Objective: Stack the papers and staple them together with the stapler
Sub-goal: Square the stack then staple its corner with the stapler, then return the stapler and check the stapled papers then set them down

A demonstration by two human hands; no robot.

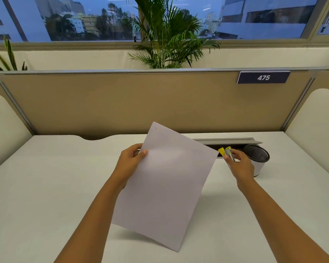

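Here left hand point(130, 164) lifts papers point(165, 186); right hand point(240, 164) grips stapler point(228, 153).

two bare hands, a left hand point(130, 161) and a right hand point(240, 164). one stack of white papers point(165, 186); the number of sheets cannot be told. one yellow stapler point(226, 152). one mesh pen cup point(257, 155). one white desk point(46, 186). two potted plants, plant one point(169, 35) and plant two point(6, 57). one number sign point(263, 77).
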